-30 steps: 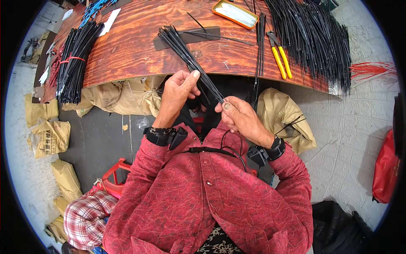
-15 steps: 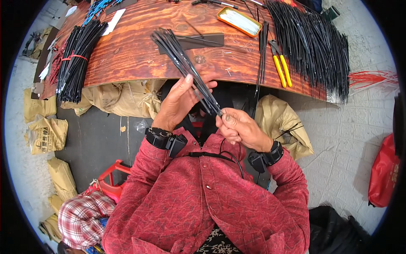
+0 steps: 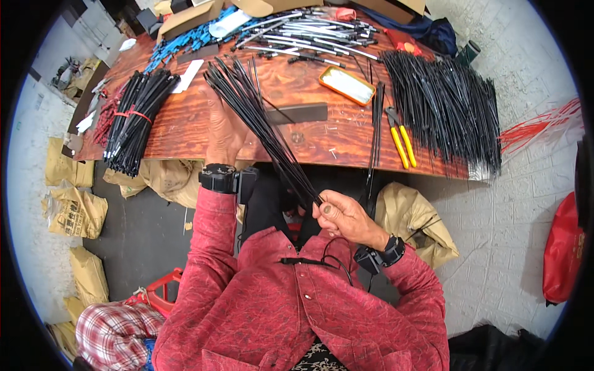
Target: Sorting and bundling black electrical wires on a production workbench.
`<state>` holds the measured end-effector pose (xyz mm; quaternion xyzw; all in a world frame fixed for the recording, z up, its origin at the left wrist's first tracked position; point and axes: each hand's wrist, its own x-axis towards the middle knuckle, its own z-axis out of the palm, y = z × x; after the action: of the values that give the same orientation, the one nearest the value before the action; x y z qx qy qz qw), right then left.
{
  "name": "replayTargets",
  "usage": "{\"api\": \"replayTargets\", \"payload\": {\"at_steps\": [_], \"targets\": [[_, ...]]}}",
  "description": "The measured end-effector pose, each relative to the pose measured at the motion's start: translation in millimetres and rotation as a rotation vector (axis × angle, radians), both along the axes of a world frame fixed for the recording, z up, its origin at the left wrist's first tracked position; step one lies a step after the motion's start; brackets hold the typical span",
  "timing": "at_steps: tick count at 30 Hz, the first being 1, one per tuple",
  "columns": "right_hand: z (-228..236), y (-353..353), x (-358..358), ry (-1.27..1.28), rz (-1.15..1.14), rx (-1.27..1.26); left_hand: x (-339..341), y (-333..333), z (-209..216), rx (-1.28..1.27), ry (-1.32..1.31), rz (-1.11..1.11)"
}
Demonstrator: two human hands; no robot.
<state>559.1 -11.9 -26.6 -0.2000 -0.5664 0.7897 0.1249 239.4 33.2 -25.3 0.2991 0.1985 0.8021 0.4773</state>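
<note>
My right hand point(image 3: 348, 217) is closed round the lower end of a loose bunch of thin black cables point(image 3: 272, 139). From there the bunch slants up and to the left, its far ends fanned out over the table. My left hand point(image 3: 224, 128) is open at the left side of the fanned part, fingers stretched away from me and slightly blurred. Whether it touches the cables I cannot tell. Beyond the bunch, a dark grey flat strip point(image 3: 306, 112) lies on the wooden table point(image 3: 179, 139).
At left lies a black cable bundle point(image 3: 133, 123) tied with red. Right of centre are an orange-rimmed tray point(image 3: 348, 85), yellow-handled pliers point(image 3: 402, 141) and a large pile of black cables point(image 3: 442, 105). Silver tubes point(image 3: 303, 37) and blue pieces point(image 3: 192, 46) cover the back.
My left hand has moved away from the middle of the bunch, out to the left and forward. The bunch's far ends have spread. The view has tilted up, showing more of the table's back.
</note>
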Motion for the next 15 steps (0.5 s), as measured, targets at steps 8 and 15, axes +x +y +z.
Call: {"api": "replayTargets", "payload": {"at_steps": [8,15], "targets": [[-4,8,-8,0.076,-0.081,-0.029,57,14,51,0.196,-0.097,-0.431],[-10,27,-13,0.053,-0.188,-0.068,51,51,38,0.211,-0.178,-0.597]]}}
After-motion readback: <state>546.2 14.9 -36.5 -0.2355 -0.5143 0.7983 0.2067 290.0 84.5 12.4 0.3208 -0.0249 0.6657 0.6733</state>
